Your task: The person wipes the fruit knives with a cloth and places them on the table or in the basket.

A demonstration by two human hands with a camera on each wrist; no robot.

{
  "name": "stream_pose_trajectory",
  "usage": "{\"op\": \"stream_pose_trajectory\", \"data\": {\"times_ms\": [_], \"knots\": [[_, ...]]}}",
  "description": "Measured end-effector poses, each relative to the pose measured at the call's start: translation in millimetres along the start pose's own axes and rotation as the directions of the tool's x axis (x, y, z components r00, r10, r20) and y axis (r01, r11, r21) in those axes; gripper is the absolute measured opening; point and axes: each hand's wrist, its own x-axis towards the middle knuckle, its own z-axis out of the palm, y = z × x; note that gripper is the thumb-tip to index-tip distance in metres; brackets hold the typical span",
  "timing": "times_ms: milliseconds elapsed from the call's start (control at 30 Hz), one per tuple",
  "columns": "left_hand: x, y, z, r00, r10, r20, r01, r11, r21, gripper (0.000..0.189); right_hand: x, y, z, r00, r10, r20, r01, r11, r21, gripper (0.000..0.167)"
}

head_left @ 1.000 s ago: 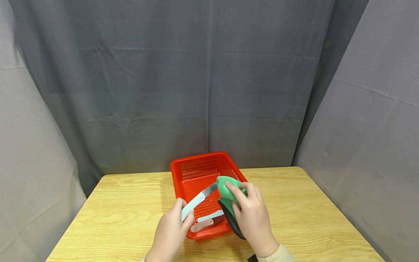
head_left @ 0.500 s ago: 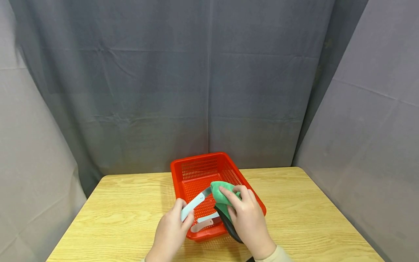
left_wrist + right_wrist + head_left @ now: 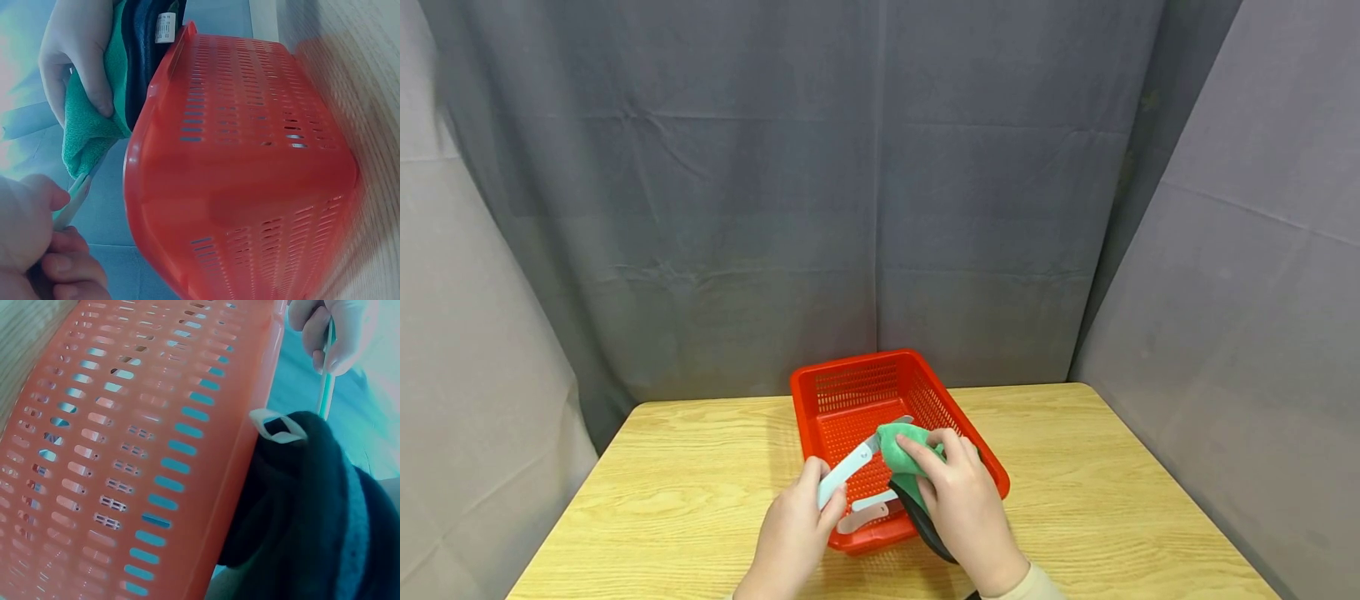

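In the head view my left hand (image 3: 793, 529) grips the pale blue handle of a knife (image 3: 844, 475) with a metal blade, held over the red basket. My right hand (image 3: 966, 500) pinches a green cloth (image 3: 901, 450) around the blade, close to the handle, and the blade's tip shows beyond it. The cloth's black side (image 3: 312, 506), with a white tag, hangs beside the basket wall in the right wrist view. Two more knives lie in the front of the basket, one with a pale blue handle (image 3: 874, 500), the other with a pink handle (image 3: 862, 518).
The red slotted basket (image 3: 805, 400) stands on a light wood table (image 3: 700, 483), right below both hands. Grey curtains (image 3: 737, 208) close off the back and sides. In the left wrist view the basket's wall (image 3: 237, 181) is close beside the left hand.
My right hand has slid the green cloth along the blade, down and left toward the handle, uncovering the tip. My left hand holds its place with the knife.
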Motion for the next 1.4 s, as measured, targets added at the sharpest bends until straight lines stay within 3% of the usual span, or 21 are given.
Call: {"op": "stream_pose_trajectory", "data": {"times_ms": [567,1400], "knots": [[0.4,0.4,-0.3,1.000,0.026,0.012,-0.026,1.000,-0.002,0.016,2.6,6.3,0.4,0.998,0.009,-0.062,-0.012,0.999,-0.040,0.059],[-0.2,1.2,-0.5,1.000,0.027,0.009,-0.027,1.000,0.013,0.017,2.7,10.8,-0.9,0.996,0.068,-0.061,-0.072,0.995,-0.073,0.058]]}}
